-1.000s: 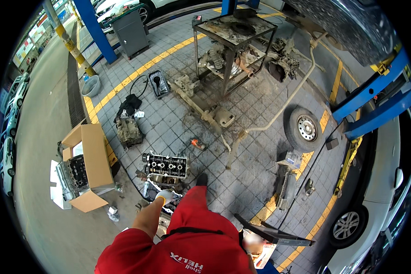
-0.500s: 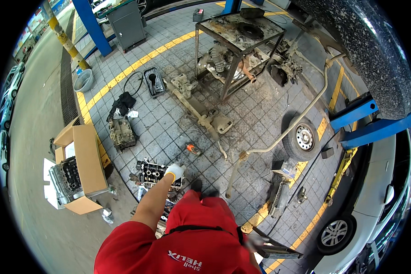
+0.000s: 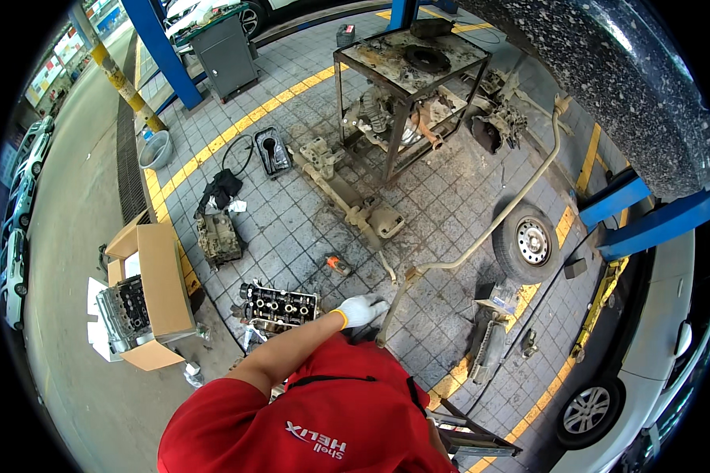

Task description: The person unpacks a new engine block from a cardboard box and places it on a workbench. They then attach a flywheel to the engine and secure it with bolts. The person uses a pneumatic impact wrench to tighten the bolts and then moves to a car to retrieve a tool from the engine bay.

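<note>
A garage floor [image 3: 450, 197] of grey tiles with yellow lines fills the view, with blue lift posts at its edges. A white car [image 3: 655, 370] stands along the floor's right edge. Near the top edge is a rusty metal frame table [image 3: 406, 79] with greasy parts on and under it. A long exhaust pipe [image 3: 497, 221] curves down the middle of the floor, passing a spare wheel [image 3: 528, 240] on the right. An open cardboard box [image 3: 154, 280] sits at the left edge beside an engine block [image 3: 122, 311]. A cylinder head [image 3: 280, 303] lies on the tiles near the bottom. Just right of it, the gloved left hand [image 3: 360, 309] reaches out, fingers slightly spread and curled down near the pipe's lower end; I cannot tell if it touches anything. The right hand is hidden from view.
</note>
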Tool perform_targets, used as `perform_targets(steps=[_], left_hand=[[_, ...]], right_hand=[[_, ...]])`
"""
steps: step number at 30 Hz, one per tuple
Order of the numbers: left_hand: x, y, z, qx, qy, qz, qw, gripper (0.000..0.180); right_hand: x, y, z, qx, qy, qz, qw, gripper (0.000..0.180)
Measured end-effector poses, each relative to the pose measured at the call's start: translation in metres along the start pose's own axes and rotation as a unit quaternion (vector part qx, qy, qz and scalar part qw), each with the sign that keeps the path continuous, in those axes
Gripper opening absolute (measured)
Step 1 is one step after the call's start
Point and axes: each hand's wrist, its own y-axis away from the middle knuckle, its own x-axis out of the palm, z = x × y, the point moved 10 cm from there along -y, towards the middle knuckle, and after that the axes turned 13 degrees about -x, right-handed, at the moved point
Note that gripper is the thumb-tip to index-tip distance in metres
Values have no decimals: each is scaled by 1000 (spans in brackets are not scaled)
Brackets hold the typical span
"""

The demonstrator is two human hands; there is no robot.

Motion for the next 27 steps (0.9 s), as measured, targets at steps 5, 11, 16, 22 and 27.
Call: perform_targets(steps=[5, 11, 16, 22, 27], left_hand=[[10, 1, -9, -20, 2, -10, 1000, 66], [10, -19, 65, -46, -5, -114, 992, 68], [-1, -37, 152, -133, 85, -163, 974, 62], [-29, -63, 179, -95, -184, -153, 966, 48], [-70, -87, 179, -181, 24, -141, 973, 49]], right_hand=[[-6, -18, -4, -13, 27, 13, 999, 35], [-6, -29, -3, -51, 57, 30, 997, 35], [-2, -27, -9, -53, 68, 40, 995, 35], [8, -29, -1, -48, 96, 52, 993, 35], [20, -37, 21, -40, 110, 41, 992, 35]])
